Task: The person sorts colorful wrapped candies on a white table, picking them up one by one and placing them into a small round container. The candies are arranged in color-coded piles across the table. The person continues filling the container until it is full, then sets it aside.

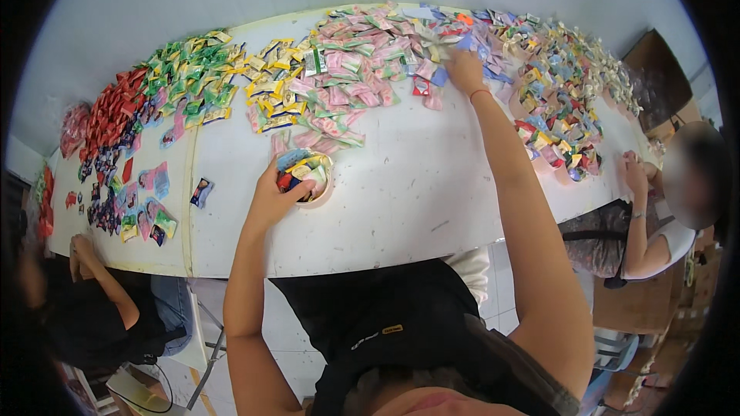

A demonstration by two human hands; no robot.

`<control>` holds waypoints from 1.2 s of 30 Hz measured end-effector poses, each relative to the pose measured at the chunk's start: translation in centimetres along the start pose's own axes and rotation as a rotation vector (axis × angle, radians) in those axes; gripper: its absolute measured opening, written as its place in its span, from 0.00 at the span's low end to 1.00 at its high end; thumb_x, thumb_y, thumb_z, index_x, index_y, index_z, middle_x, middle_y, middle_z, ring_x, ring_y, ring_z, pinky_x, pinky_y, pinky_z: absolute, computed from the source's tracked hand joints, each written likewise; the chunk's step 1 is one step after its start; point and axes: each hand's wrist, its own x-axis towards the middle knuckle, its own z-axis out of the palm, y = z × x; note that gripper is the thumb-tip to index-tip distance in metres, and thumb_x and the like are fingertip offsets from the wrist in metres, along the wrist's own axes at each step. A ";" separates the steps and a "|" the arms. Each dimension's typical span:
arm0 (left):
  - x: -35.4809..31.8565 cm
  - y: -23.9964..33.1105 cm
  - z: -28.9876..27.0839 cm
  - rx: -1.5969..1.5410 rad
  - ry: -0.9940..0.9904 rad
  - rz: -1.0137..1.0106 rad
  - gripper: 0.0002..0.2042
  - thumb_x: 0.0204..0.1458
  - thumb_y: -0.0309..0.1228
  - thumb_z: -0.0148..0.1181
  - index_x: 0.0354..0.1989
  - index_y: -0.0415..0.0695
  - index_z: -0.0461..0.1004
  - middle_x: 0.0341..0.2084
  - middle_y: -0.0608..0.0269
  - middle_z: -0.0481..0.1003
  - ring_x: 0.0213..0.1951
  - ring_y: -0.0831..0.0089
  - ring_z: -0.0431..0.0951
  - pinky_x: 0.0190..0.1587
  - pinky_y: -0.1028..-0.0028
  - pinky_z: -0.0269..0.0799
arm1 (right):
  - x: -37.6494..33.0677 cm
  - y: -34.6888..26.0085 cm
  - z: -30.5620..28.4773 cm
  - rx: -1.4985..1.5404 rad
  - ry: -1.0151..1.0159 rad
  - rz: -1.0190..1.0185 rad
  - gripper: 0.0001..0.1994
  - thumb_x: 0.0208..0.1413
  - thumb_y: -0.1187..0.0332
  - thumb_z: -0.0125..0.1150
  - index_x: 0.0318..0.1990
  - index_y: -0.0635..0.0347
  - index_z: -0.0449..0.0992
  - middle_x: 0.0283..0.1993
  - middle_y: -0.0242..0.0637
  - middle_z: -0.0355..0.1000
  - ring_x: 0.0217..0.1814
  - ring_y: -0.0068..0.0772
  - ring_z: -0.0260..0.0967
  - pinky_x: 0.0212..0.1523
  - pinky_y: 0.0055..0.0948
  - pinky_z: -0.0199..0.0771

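Note:
My left hand is wrapped round a small pale round tub standing on the table, its thumb lying over the top. Wrapped candies in blue, yellow, red and green fill the tub to its rim. Farther off to the right, my right hand, with a thin red band at the wrist, reaches into the heap of purple-blue wrapped candies. Its fingertips are blurred among the wrappers, so a hold on anything cannot be made out. Just left of that hand lies the wide heap of pink wrapped candies.
Yellow, green and red candies are heaped along the white table's far left side. Several filled tubs stand at the right. One person's hands rest at the left edge; another person's hand is at the right.

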 end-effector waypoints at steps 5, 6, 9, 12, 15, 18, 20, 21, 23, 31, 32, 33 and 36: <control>0.0 -0.3 0.2 -0.030 0.002 0.035 0.25 0.49 0.25 0.69 0.57 0.37 0.70 0.46 0.61 0.75 0.46 0.75 0.76 0.50 0.75 0.72 | -1.1 -0.4 -1.2 -0.190 0.220 -0.198 0.11 0.54 0.65 0.60 0.41 0.56 0.82 0.39 0.44 0.77 0.44 0.50 0.70 0.49 0.44 0.70; 0.3 -0.3 0.3 -0.006 -0.025 0.018 0.25 0.50 0.25 0.69 0.57 0.36 0.70 0.47 0.61 0.76 0.46 0.75 0.76 0.50 0.75 0.72 | -1.0 2.2 -0.8 -0.214 0.260 -0.215 0.10 0.54 0.65 0.60 0.40 0.58 0.82 0.38 0.43 0.77 0.44 0.49 0.70 0.49 0.44 0.69; -0.1 -1.4 -0.8 0.130 0.045 0.029 0.29 0.49 0.31 0.70 0.59 0.34 0.67 0.46 0.58 0.76 0.45 0.74 0.76 0.51 0.74 0.72 | -2.9 -4.9 -3.9 0.136 0.434 -0.238 0.09 0.60 0.68 0.55 0.35 0.65 0.78 0.33 0.43 0.75 0.40 0.43 0.72 0.40 0.42 0.72; -0.1 -2.0 -0.5 0.236 0.092 0.081 0.36 0.47 0.38 0.73 0.62 0.32 0.64 0.46 0.55 0.78 0.45 0.73 0.76 0.51 0.73 0.72 | -7.0 -12.6 -10.3 0.821 -0.063 -0.036 0.09 0.66 0.73 0.47 0.41 0.66 0.74 0.33 0.44 0.74 0.37 0.34 0.76 0.31 0.32 0.73; 0.1 -1.8 0.0 0.225 0.096 0.060 0.38 0.46 0.39 0.73 0.62 0.31 0.64 0.45 0.55 0.78 0.45 0.73 0.77 0.51 0.73 0.72 | -12.1 -18.9 -14.0 1.107 -0.462 -0.413 0.07 0.66 0.72 0.49 0.45 0.65 0.73 0.38 0.44 0.74 0.40 0.35 0.77 0.34 0.33 0.76; 0.1 -1.4 -0.6 0.082 -0.005 0.111 0.30 0.49 0.33 0.70 0.60 0.35 0.67 0.47 0.58 0.77 0.46 0.75 0.76 0.52 0.73 0.72 | -13.1 -24.1 -15.5 0.802 -0.356 -0.777 0.06 0.62 0.72 0.55 0.42 0.64 0.73 0.42 0.44 0.74 0.41 0.42 0.76 0.37 0.35 0.78; 0.0 -1.1 -0.8 0.082 -0.024 0.074 0.27 0.52 0.31 0.67 0.59 0.37 0.68 0.47 0.60 0.76 0.47 0.76 0.75 0.53 0.74 0.71 | -13.3 -25.4 -14.3 0.763 -0.329 -0.903 0.06 0.58 0.73 0.57 0.41 0.63 0.74 0.40 0.44 0.74 0.40 0.46 0.74 0.37 0.37 0.77; 0.1 -0.8 -0.7 0.079 -0.037 0.055 0.25 0.53 0.30 0.66 0.59 0.38 0.69 0.48 0.62 0.76 0.48 0.76 0.75 0.53 0.75 0.70 | -13.3 -25.9 -14.0 0.728 -0.290 -0.942 0.06 0.57 0.73 0.57 0.40 0.63 0.75 0.39 0.43 0.74 0.39 0.45 0.74 0.36 0.37 0.77; 0.4 -0.7 -0.9 -0.078 -0.063 0.004 0.24 0.54 0.29 0.65 0.59 0.38 0.69 0.50 0.63 0.75 0.49 0.76 0.74 0.54 0.74 0.70 | -13.4 -26.7 -13.5 0.647 -0.214 -1.013 0.06 0.53 0.73 0.58 0.38 0.62 0.76 0.36 0.42 0.73 0.36 0.44 0.74 0.35 0.37 0.76; -0.1 -0.1 -1.6 0.080 -0.131 -0.034 0.35 0.47 0.33 0.72 0.64 0.38 0.63 0.54 0.62 0.71 0.53 0.73 0.70 0.58 0.72 0.67 | -14.9 -27.3 -10.6 0.693 -0.222 -0.942 0.05 0.50 0.72 0.59 0.35 0.57 0.79 0.33 0.39 0.74 0.35 0.43 0.73 0.35 0.38 0.75; -0.4 0.5 -1.5 0.114 -0.135 -0.011 0.37 0.45 0.33 0.73 0.64 0.38 0.62 0.54 0.61 0.71 0.53 0.73 0.71 0.58 0.72 0.67 | -15.1 -27.3 -10.7 0.673 -0.249 -0.951 0.06 0.50 0.72 0.60 0.35 0.57 0.80 0.33 0.39 0.74 0.36 0.43 0.74 0.37 0.38 0.75; -0.5 0.8 -1.3 0.148 -0.137 0.011 0.39 0.44 0.33 0.75 0.64 0.37 0.62 0.54 0.60 0.71 0.53 0.73 0.71 0.58 0.72 0.67 | -14.9 -27.0 -11.1 0.702 -0.294 -0.923 0.06 0.51 0.71 0.61 0.36 0.57 0.80 0.34 0.39 0.75 0.38 0.43 0.74 0.39 0.38 0.75; -0.4 0.4 -0.8 0.039 -0.087 -0.006 0.39 0.42 0.30 0.76 0.63 0.36 0.63 0.53 0.59 0.71 0.53 0.73 0.71 0.58 0.72 0.67 | -14.1 -26.0 -12.1 0.863 -0.348 -0.766 0.06 0.52 0.70 0.64 0.37 0.56 0.81 0.36 0.38 0.77 0.43 0.41 0.74 0.46 0.38 0.74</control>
